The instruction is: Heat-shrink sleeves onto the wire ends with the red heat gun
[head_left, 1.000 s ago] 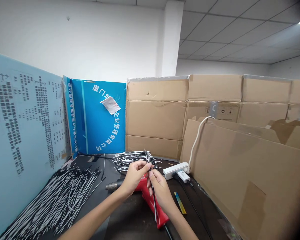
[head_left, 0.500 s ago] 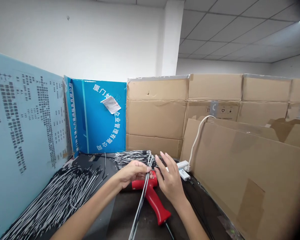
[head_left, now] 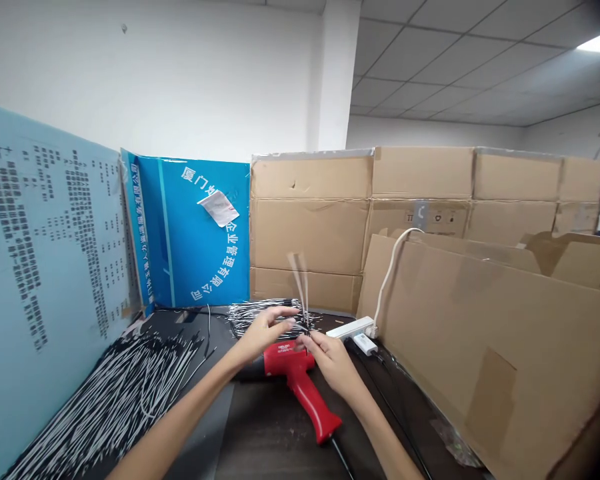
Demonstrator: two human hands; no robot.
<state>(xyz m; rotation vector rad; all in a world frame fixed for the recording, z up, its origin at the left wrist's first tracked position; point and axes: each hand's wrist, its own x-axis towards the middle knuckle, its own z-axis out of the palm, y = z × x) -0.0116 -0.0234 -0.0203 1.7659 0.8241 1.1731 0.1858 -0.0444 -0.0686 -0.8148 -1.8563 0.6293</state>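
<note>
A few thin black-and-white wires (head_left: 303, 287), blurred, stand up above my right hand (head_left: 330, 357). The fingers of that hand are pinched around their lower ends. Just to the left, my left hand (head_left: 270, 330) has its thumb and fingers apart, close to the wires, with no firm grip visible. Below both hands lies a red heat gun (head_left: 307, 393) with a black front end, its handle pointing toward me. Behind the hands a pile of short black-and-white wires (head_left: 260, 313) rests on the table, partly covered by my left hand.
A large heap of similar wires (head_left: 125, 387) spreads over the left side of the dark table (head_left: 260, 433). At the right stand a white power strip (head_left: 350, 328) and a plugged-in adapter (head_left: 365, 345) with cables. Cardboard panels (head_left: 310, 233) and a blue board (head_left: 200, 233) wall off the back.
The wires swung from hanging down toward me to standing upright. My right hand closed on them, while my left hand let go and opened. The view turned slightly right.
</note>
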